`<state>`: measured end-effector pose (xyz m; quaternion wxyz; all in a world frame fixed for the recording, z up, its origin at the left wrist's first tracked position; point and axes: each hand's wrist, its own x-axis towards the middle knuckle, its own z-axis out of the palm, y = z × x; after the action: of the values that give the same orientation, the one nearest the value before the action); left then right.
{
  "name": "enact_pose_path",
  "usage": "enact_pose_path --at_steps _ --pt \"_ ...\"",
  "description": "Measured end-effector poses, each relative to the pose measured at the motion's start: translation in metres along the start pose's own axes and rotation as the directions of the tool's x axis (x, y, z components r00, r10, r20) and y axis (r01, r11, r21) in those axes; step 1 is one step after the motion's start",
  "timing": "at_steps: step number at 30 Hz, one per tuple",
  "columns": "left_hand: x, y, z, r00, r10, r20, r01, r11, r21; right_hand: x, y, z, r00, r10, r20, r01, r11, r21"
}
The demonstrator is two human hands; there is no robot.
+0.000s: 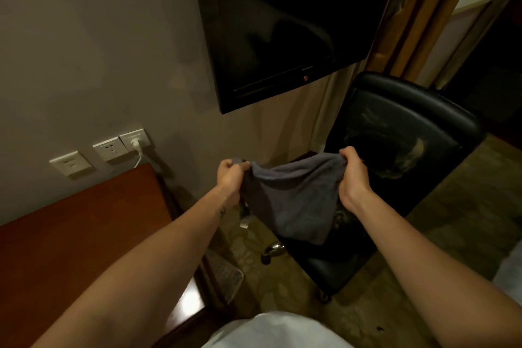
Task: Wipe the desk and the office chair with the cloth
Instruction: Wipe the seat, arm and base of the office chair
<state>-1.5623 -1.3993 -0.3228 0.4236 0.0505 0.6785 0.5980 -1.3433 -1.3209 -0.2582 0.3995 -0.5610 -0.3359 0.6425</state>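
A grey cloth hangs spread in the air between my two hands. My left hand grips its left top corner and my right hand grips its right top corner. The cloth is held in front of a black leather office chair, which stands to the right, and hides part of its seat. The reddish-brown wooden desk lies at the lower left, against the wall, below my left forearm.
A dark wall-mounted television hangs above the chair. Wall sockets, one with a white plug and cable, sit above the desk. A white mesh bin stands by the desk's edge. Patterned carpet covers the floor.
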Motion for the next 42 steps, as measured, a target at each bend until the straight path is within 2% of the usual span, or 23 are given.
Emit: enact_pose_path --at_steps 4,8,12,15,17,20,24,27,29,31,33,35,39,42 --pt "-0.003 0.018 -0.004 0.984 0.175 -0.035 -0.175 0.984 0.017 0.015 0.005 -0.008 0.977 -0.185 -0.102 0.148 0.943 -0.297" --pt "0.006 0.038 -0.009 0.97 0.233 -0.067 -0.23 0.972 0.04 0.025 0.01 -0.013 0.958 -0.267 -0.105 0.202 0.888 -0.412" --pt "0.009 0.056 -0.011 0.967 0.254 -0.022 -0.247 0.956 0.16 0.03 0.008 -0.012 0.947 -0.282 -0.156 0.196 0.889 -0.414" --pt "0.019 0.06 -0.01 0.989 0.145 0.021 -0.146 0.951 0.272 0.038 0.01 -0.013 0.947 -0.255 -0.197 0.16 0.903 -0.4" --pt "0.024 0.063 -0.009 0.996 0.09 -0.027 -0.076 0.939 0.334 0.044 0.012 -0.014 0.946 -0.236 -0.224 0.132 0.908 -0.398" --pt "0.026 0.065 -0.006 0.996 0.054 -0.07 -0.031 0.955 0.296 0.044 0.011 -0.018 0.949 -0.197 -0.248 0.106 0.935 -0.339" --pt "0.021 0.066 0.0 0.995 0.037 0.089 -0.064 0.946 0.319 0.043 0.009 -0.027 0.96 -0.202 -0.196 0.133 0.939 -0.317" --pt "0.017 0.067 0.002 0.974 0.0 0.226 -0.12 0.846 0.519 0.044 0.007 -0.031 0.961 -0.22 -0.165 0.148 0.92 -0.363" --pt "0.015 0.066 0.003 0.966 -0.002 0.258 -0.184 0.695 0.695 0.045 0.007 -0.033 0.964 -0.217 -0.156 0.145 0.916 -0.375" --pt "0.013 0.063 0.003 0.964 0.022 0.265 -0.241 0.491 0.837 0.044 0.006 -0.037 0.961 -0.228 -0.154 0.153 0.909 -0.388" --pt "0.014 0.058 0.001 0.962 0.067 0.266 -0.271 0.363 0.892 0.043 0.007 -0.043 0.957 -0.246 -0.152 0.165 0.897 -0.41" --pt "0.018 0.053 -0.002 0.958 0.114 0.264 -0.287 0.339 0.896 0.04 0.006 -0.047 0.957 -0.251 -0.143 0.166 0.884 -0.436" --pt "0.016 0.049 -0.006 0.944 0.227 0.239 -0.312 0.387 0.867 0.035 0.005 -0.051 0.984 -0.181 -0.007 0.156 0.868 -0.471" --pt "0.014 0.045 -0.008 0.93 0.294 0.221 -0.33 0.4 0.855 0.029 0.009 -0.051 0.988 -0.142 0.066 0.154 0.799 -0.581"
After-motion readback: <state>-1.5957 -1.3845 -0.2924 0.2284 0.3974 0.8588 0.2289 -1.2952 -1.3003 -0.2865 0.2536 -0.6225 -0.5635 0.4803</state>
